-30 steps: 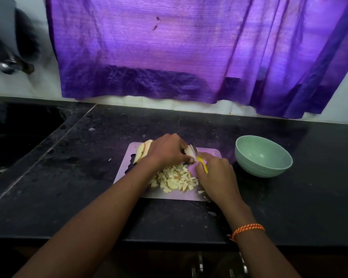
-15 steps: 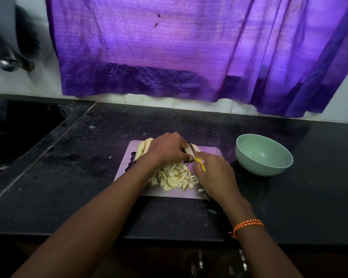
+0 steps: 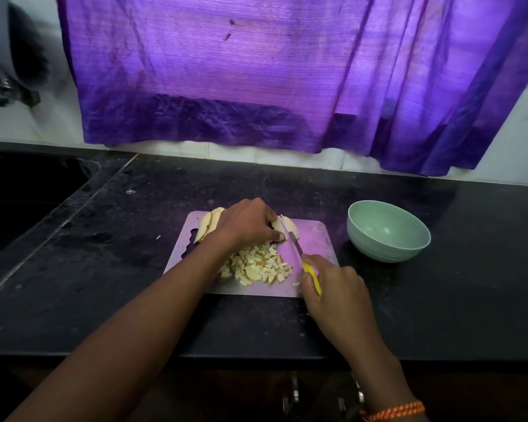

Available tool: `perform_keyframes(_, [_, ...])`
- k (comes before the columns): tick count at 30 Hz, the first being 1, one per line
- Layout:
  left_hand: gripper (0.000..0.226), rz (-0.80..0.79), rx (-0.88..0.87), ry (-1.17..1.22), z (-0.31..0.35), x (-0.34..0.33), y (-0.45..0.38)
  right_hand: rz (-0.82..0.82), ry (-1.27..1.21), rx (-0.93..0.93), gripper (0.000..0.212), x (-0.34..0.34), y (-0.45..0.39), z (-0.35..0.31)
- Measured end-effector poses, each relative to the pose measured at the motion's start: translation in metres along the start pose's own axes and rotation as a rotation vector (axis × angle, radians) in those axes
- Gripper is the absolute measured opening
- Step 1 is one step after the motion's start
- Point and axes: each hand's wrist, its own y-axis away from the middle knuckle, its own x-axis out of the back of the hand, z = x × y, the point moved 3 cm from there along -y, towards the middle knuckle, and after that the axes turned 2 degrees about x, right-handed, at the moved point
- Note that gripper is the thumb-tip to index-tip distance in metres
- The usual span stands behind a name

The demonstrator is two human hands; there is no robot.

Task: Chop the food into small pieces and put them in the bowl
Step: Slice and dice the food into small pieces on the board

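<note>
Right hand (image 3: 333,287) back; 1 knife (image 3: 296,248), 1 bowl (image 3: 415,251).

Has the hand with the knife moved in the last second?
Yes. The right hand has drawn back toward the cutting board's near edge, away from the slices.

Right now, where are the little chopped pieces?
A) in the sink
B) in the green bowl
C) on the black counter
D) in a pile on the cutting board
D: the chopped pieces lie heaped on the purple cutting board, and the green bowl beside it is empty.
</note>
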Motion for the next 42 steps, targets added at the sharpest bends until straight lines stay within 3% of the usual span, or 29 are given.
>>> perform_keyframes(15, [0.036,0.035,0.047,0.029,-0.003,0.003,0.003,0.009,0.037,-0.037,0.04,-0.014,-0.058,-0.007])
perform_keyframes(21, [0.042,0.052,0.056,0.011,-0.003,0.004,0.004,0.049,-0.071,-0.026,0.034,-0.02,-0.065,-0.008])
perform_keyframes(42, [0.05,-0.003,0.071,0.021,-0.001,0.005,0.005,-0.046,-0.04,0.014,0.035,-0.017,-0.059,-0.007])
